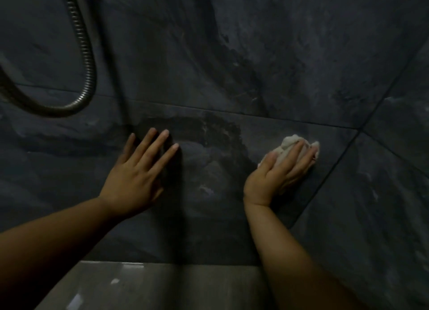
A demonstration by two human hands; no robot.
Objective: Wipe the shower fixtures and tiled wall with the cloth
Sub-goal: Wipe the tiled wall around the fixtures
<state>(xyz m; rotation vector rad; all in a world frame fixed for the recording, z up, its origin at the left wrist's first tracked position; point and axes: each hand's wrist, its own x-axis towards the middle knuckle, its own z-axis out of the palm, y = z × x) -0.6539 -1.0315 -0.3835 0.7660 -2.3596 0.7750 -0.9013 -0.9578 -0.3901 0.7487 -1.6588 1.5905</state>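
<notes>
while left hand (137, 175) braces flat, right hand (282, 170) presses cloth (289, 142) against wall (255, 66).

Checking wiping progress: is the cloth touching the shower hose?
Apart. Head view: cloth under the right hand, shower hose far off with bare tiled wall between.

The dark slate-look tiled wall (255, 54) fills nearly the whole view, its large tiles split by thin grout lines, with one seam running across just above both hands. A darker patch marks the tile between them. The left hand (137, 179) lies flat on the wall with its fingers spread. The right hand (278, 175) presses a bunched white cloth (290, 143) against the wall under straight fingers. A ribbed metal hose (86, 54) loops down at upper left. Below the wall lies a paler, glossy grey surface (162, 286).
</notes>
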